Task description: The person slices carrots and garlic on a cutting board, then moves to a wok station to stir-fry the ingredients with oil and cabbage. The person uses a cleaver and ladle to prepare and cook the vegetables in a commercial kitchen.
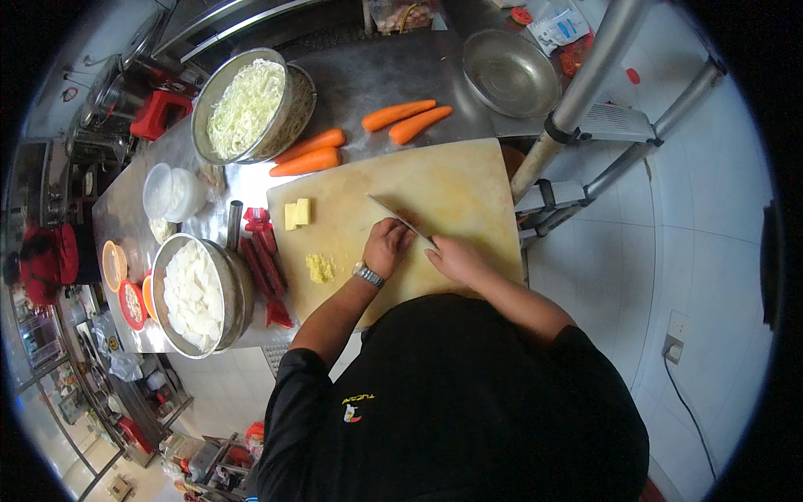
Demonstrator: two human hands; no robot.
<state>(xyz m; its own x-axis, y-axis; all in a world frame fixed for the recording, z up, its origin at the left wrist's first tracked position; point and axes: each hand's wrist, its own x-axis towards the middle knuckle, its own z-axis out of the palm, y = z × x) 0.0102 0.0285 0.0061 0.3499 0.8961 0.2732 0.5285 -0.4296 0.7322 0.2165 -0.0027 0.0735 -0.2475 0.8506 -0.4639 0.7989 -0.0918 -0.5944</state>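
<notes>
A wide cream-coloured cutting board lies before me. My right hand grips the handle of a kitchen knife, whose blade points away to the left across the board. Close against the blade, my left hand has its fingers curled down; what is under them is hidden. Some small reddish-brown pieces show just beyond the blade. Two pale yellow blocks sit near the board's left edge. Nearer to me is a small heap of minced yellow food.
Left of the board are red packaged sticks and a mesh strainer of white pieces. Several carrots and a strainer of shredded cabbage lie beyond. A metal pan sits far right, by a ladder.
</notes>
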